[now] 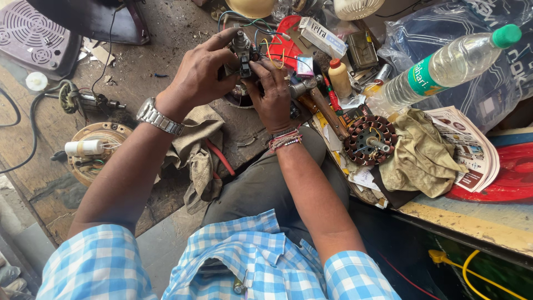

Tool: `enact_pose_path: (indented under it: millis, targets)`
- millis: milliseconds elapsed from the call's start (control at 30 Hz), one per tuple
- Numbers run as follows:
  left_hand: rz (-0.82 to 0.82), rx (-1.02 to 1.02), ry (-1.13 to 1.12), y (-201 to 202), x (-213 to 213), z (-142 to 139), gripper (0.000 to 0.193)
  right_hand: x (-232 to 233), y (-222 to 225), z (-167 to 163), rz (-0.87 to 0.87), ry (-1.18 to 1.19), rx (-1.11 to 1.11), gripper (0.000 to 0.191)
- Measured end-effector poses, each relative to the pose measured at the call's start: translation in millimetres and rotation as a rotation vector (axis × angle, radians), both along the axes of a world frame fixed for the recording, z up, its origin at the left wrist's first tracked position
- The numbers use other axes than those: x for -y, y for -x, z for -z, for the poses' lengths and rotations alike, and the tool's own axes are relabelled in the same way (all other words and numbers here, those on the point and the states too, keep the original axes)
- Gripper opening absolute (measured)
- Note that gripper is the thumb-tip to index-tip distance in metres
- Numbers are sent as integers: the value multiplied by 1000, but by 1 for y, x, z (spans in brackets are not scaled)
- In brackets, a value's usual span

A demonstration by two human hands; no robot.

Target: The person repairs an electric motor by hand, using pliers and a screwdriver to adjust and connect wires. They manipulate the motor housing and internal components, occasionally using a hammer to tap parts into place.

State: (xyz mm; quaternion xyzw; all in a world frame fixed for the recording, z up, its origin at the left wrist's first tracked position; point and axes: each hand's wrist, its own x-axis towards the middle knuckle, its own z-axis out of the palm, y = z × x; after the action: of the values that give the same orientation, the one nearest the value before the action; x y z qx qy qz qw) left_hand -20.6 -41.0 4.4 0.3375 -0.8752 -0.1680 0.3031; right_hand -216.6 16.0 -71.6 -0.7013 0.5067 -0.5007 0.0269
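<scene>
Both my hands meet over a small grey metal motor part (242, 51) with a short shaft on top, held above the dirty workbench. My left hand (199, 75), with a metal watch on its wrist, grips the part from the left. My right hand (273, 94), with thread bands at the wrist, pinches it from the right and below. Thin coloured wires (261, 25) run from the part toward the back. Directly under my hands lies a round dark piece, mostly hidden.
A hammer (319, 100) and a copper-wound fan stator (369, 140) lie right of my hands beside a yellowish rag (422, 155). A plastic water bottle (444, 69), a newspaper (472, 150) and a small oil bottle (340, 78) are further right. Another rag (197, 150) and a round motor plate (94, 150) lie left.
</scene>
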Motion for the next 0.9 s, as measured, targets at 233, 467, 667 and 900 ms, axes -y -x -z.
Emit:
enact_pose_path:
  millis: [233,467,667,900]
  targets:
    - [-96,85,187,11,-11,-3,19,-2,-1,-2,-4,13,-32,42]
    - [55,-224,90,-9,3,1,8,-2,-1,-4,-17,23,-71,42]
    - [-680,-438,-142,-42,11,38,21,-7,3,-2,-12,-24,2,31]
    - [-449,-326,-367,-36,-31,72,128,-4,10,3,127,-208,168,40]
